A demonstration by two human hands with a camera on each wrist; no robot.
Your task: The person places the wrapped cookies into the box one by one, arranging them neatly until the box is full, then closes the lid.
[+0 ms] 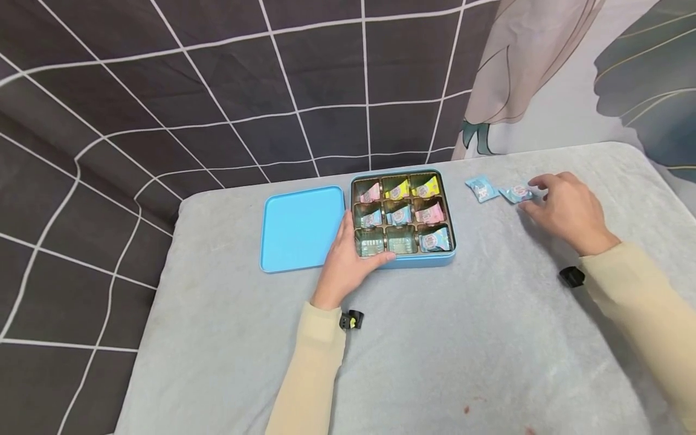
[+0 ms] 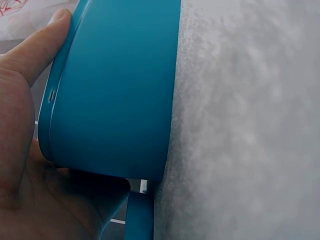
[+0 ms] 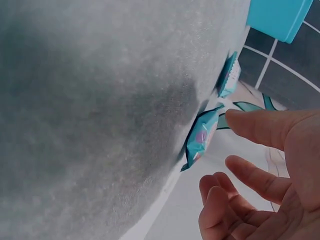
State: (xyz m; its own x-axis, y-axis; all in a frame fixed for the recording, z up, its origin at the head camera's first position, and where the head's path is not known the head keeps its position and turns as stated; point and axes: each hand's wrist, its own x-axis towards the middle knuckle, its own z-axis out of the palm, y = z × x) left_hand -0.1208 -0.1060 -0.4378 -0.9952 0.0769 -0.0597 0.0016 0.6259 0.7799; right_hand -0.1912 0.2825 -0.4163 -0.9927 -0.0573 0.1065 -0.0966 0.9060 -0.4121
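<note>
A blue tin box (image 1: 424, 261) with a gold divided tray stands lidless on the bed-like surface. Several wrapped candies sit in its compartments, such as a yellow one (image 1: 426, 187), a pink one (image 1: 430, 214) and a blue one (image 1: 434, 240). The two compartments at front left show bare ribbed bottoms. My left hand (image 1: 348, 264) grips the tin's front left corner, thumb along the front rim, fingers along the left side. To the right lie two blue candies, one farther left (image 1: 482, 188). Around the nearer candy (image 3: 201, 136), my right hand (image 1: 571, 205) holds thumb and fingers apart.
The blue lid (image 1: 301, 229) lies flat just left of the tin. A light grey plush cloth (image 1: 435, 344) covers the surface. Behind it hang a dark gridded curtain (image 1: 321, 78) and a patterned pale one (image 1: 554, 84).
</note>
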